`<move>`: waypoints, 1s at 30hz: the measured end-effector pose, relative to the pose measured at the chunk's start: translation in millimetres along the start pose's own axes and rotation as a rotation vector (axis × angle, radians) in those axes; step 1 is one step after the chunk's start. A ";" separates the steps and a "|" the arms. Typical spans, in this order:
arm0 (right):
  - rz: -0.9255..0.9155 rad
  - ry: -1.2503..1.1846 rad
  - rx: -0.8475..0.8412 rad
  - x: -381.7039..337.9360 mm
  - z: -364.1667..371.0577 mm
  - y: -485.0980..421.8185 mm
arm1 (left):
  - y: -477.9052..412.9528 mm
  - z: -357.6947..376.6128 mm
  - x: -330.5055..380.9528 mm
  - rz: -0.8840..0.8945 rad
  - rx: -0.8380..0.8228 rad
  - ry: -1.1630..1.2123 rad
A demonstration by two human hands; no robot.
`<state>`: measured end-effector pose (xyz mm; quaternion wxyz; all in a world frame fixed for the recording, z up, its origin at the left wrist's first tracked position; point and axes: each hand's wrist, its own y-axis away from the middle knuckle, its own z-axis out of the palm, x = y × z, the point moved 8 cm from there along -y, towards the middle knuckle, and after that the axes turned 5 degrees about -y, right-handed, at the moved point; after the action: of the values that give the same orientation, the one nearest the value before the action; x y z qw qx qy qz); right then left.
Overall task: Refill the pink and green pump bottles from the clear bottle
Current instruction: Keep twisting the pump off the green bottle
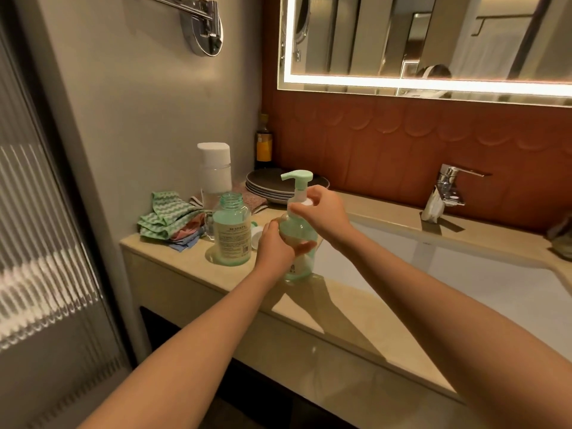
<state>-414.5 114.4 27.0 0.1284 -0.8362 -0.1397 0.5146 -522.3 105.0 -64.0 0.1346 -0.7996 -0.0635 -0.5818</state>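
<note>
We judge green pump bottle (298,230) near done — upright on tabletop (309,301), left hand (274,246) gripping body, right hand (322,212) fingers pinching pump collar. Clear bottle (231,230) uncapped just beside. Pink bottle unseen — likely yet to do.

Head-worn camera looks forward and down, close over the counter (185,263) and basin (464,274), seemingly tilted slightly

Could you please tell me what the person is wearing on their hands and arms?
The left hand and right hand are bare, without gloves. No sleeves show anywhere up to the frame's edge, and I can see no rings, watch or bracelet on either side.
</note>
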 end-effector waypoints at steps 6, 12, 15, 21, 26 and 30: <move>0.015 -0.121 -0.060 2.1 3.7 -0.5 | -0.8 -0.7 0.4 0.007 0.007 0.012; 0.018 -0.075 0.014 2.5 0.2 1.4 | -1.1 -0.3 -0.2 0.050 0.002 -0.011; 0.002 -0.155 -0.074 0.1 5.3 5.1 | -0.5 0.4 -2.9 0.037 -0.003 0.062; 0.005 -0.025 0.016 -0.1 -4.8 1.8 | 2.2 -2.2 2.0 0.090 0.019 -0.043; 0.021 -0.120 -0.026 0.7 -4.6 4.6 | 2.3 -2.5 2.5 0.104 0.029 -0.059; 0.031 -0.213 -0.054 2.0 -1.0 6.1 | 1.2 -2.0 0.7 0.110 0.035 -0.063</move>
<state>-412.1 109.4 23.6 0.0823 -0.7819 -0.1535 0.5986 -523.5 103.3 -62.9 0.1785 -0.8174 -0.0339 -0.5467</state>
